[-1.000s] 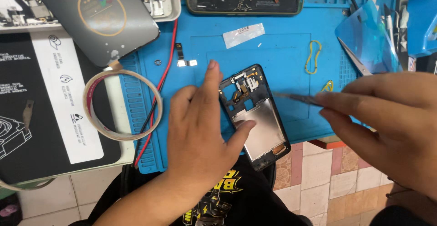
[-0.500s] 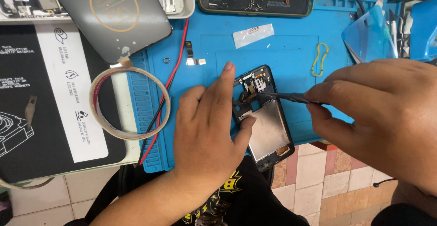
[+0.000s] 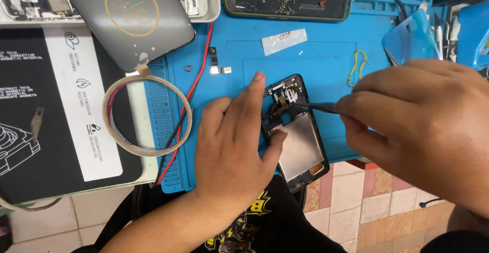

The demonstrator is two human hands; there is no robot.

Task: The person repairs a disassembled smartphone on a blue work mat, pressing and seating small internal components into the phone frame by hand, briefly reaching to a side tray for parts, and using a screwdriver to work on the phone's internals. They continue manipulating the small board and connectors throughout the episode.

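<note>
The left hand lies open, pinning the opened phone frame on the blue mat; the right hand pinches a dark tool, tip inside the frame.

Blue mat with a ridged left edge; black phone frame with a silver plate inside; tan tape ring; red and black wires; yellow band; grey panel bearing a gold circle; terracotta-and-cream floor tiles
</note>
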